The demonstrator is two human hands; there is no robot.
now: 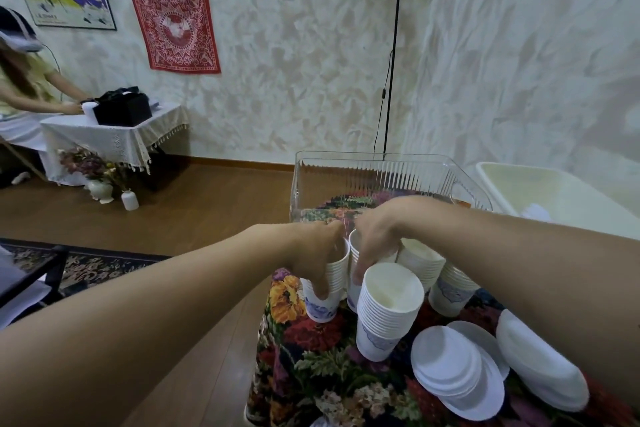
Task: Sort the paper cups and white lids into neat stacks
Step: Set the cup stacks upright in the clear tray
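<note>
Left hand (pixel 317 255) clamped round the leftmost cup stack (pixel 323 291), fingers curled down its side near the worktop's (pixel 311 350) left edge. Right hand (pixel 372 246) wrapped over the neighbouring cup stack (pixel 353 282), just beside the first, fingers down its front. Nearer the camera, a taller nested cup stack (pixel 386 312) standing upright and free. Two more cup stacks (pixel 446 291) behind the right forearm, partly hidden. White lids (pixel 450 364) piled loosely at front right, fanned and overlapping, another lid pile (pixel 540 367) tilted beside them. Clear ribbed bin (pixel 381 180) at the far end of the floral cloth.
</note>
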